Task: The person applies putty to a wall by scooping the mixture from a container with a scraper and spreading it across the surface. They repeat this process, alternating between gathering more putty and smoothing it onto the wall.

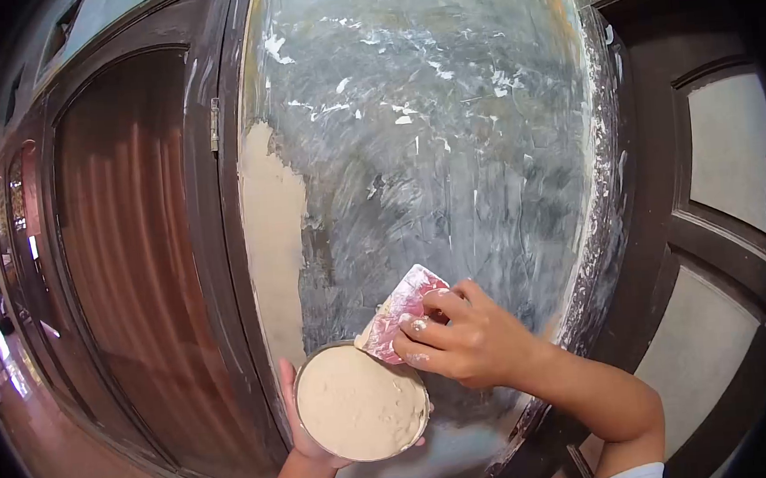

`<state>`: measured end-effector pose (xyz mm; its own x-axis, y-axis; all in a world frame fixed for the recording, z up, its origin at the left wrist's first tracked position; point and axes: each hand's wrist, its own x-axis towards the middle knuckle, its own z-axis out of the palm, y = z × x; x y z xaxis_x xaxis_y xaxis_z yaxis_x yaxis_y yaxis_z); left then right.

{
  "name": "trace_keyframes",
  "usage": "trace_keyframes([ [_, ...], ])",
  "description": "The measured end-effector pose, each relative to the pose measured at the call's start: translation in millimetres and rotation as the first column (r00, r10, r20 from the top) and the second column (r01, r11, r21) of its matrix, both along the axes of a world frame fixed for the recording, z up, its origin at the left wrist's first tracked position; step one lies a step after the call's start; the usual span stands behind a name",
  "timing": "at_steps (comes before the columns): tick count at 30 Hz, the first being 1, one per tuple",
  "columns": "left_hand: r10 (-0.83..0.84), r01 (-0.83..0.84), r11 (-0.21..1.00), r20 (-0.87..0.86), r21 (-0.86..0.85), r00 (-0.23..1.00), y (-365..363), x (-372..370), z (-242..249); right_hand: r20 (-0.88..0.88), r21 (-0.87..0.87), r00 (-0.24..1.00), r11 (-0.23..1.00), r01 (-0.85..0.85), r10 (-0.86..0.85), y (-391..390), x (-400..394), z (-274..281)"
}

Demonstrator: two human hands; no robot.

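We hold a round bowl in the left hand, fingers clamped under its rim; it is nearly full of pale putty. Our right hand grips a scraper, its edge touching the bowl's rim, before the scuffed grey wall.

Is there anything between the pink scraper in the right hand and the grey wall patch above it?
Nothing visible. The right hand holds the scraper at the rim of the putty bowl, held by the left hand; the wall lies open directly above.
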<state>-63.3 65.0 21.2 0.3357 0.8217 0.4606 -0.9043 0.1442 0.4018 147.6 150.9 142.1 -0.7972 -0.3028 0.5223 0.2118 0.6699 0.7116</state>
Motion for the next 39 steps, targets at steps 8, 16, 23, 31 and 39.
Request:
trace_keyframes([
  [8,0.280,-0.279,0.959,-0.277,0.045,0.919,6,23,-2,0.019,-0.012,1.000,1.000,-0.010,0.010,8,8,-5],
  [16,0.307,-0.305,0.951,-0.264,0.047,0.914,14,41,-12,0.044,-0.084,0.998,0.995,-0.044,0.047,8,6,-7],
  [23,0.131,-0.130,0.991,0.136,-0.017,0.982,0,-6,-43,-0.109,-0.157,0.992,0.984,-0.084,0.067,9,-18,52],
  [31,0.158,-0.171,0.985,0.360,0.005,0.920,-40,-107,-42,-0.398,-0.670,0.904,0.723,-0.169,-0.157,31,-101,155],
  [39,0.222,-0.228,0.973,0.384,-0.032,0.896,-48,-191,-41,-0.499,-0.485,0.803,0.873,0.055,-0.327,55,-181,194],
])
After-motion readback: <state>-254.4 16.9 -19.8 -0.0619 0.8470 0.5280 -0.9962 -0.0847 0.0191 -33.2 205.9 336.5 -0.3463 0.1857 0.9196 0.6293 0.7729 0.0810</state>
